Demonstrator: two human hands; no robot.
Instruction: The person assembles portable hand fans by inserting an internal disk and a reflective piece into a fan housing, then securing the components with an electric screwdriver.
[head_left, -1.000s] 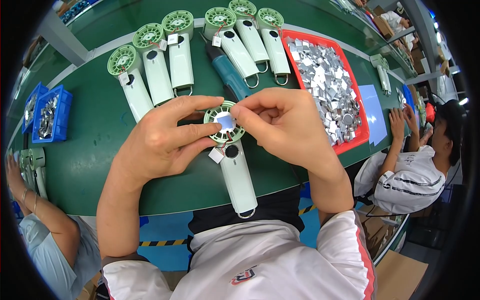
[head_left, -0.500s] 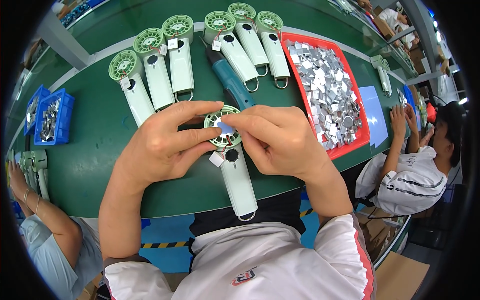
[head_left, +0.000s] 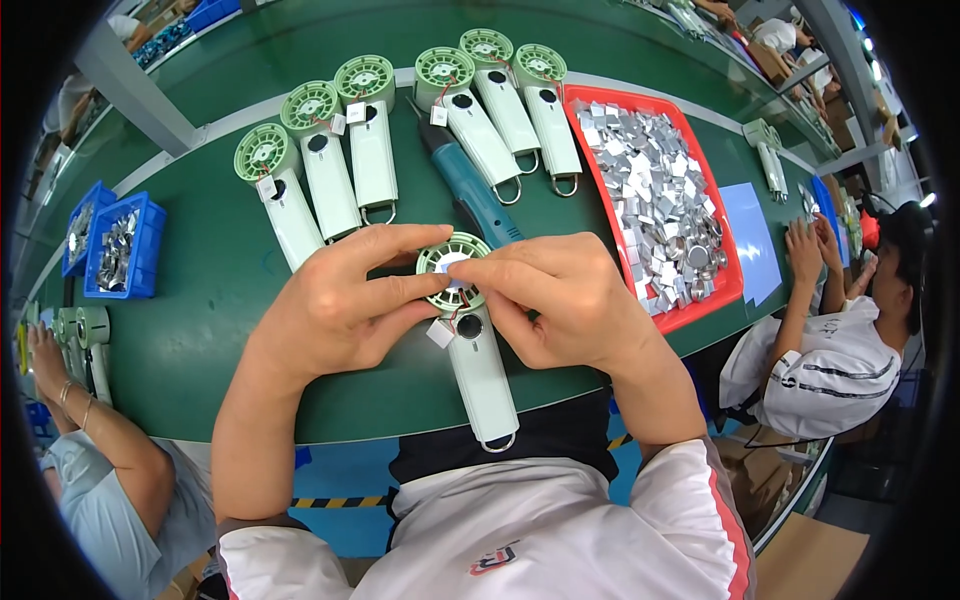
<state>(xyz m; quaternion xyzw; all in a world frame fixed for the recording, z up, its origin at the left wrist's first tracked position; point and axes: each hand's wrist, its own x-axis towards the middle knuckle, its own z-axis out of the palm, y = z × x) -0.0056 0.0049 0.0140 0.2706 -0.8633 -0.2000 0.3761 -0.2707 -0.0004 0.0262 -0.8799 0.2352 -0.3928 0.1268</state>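
Note:
A handheld fan with a pale green round head (head_left: pixel 463 245) and a white handle (head_left: pixel 484 385) lies before me, its wire loop toward my body. My left hand (head_left: pixel 345 300) holds the head at its left rim, fingers bent around it. At the hub is a small bluish-white piece (head_left: pixel 453 273), mostly covered by fingertips. My right hand (head_left: pixel 565 300) is closed, its index finger and thumb pinched on that piece. Beside the handle's top hangs a white connector (head_left: pixel 440 333) on thin red and black wires.
Several similar fans (head_left: pixel 374 150) lie along the far side, with a teal power screwdriver (head_left: pixel 470 185) among them. A red tray (head_left: pixel 735 270) holds many small silvery pieces. Blue bins (head_left: pixel 150 245) stand at left. Co-workers sit at both sides, one with a hand (head_left: pixel 45 360) near more fans.
The view has shifted slightly, so the table's things appear a little lower. My right fingertips now cover more of the bluish-white piece at the hub. My left hand keeps its hold on the fan head.

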